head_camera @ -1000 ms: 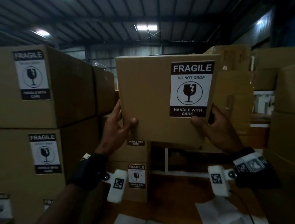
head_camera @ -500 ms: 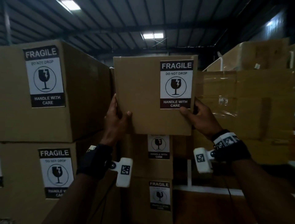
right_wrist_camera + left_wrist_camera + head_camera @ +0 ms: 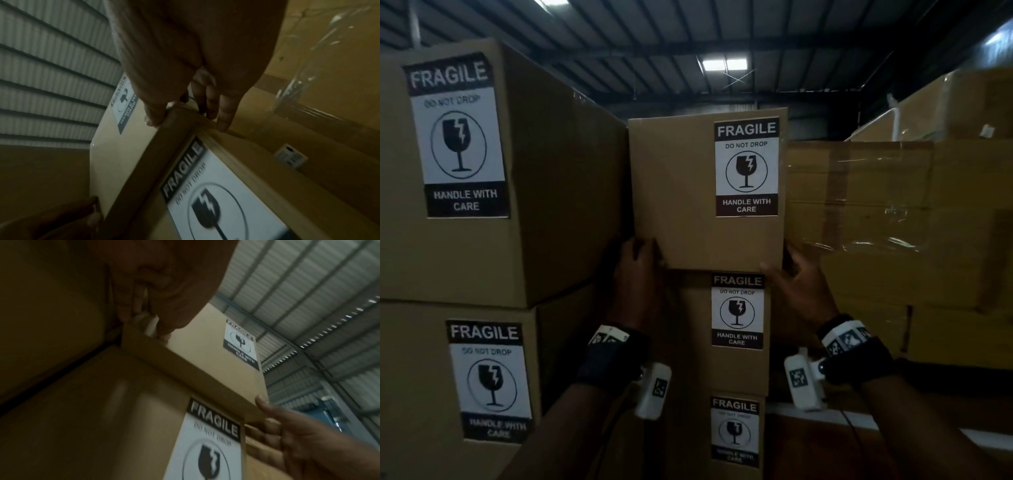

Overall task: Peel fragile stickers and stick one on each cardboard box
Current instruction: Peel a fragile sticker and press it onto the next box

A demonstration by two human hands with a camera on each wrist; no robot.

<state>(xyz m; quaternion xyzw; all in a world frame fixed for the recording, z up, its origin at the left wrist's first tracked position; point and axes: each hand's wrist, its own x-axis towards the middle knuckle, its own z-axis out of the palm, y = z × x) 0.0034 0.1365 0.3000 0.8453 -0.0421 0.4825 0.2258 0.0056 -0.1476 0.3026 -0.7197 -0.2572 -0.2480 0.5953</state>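
Observation:
I hold a brown cardboard box at the top of the middle stack, its front bearing a black-and-white fragile sticker. My left hand grips its lower left corner, thumb on the front face. My right hand grips the lower right corner, thumb on the front and fingers along the side. The box's bottom edge sits just over a second stickered box. In the left wrist view the held box overhangs that lower box. The right wrist view shows my fingers wrapped round the corner.
Big stickered boxes are stacked tight against the left side. Plastic-wrapped cartons stand close on the right. A third stickered box lies lowest in the middle stack. A corrugated roof spans overhead.
Both hands have carried the box forward and down onto the middle stack, between the left boxes and the wrapped cartons. My hands have slid down to its bottom corners.

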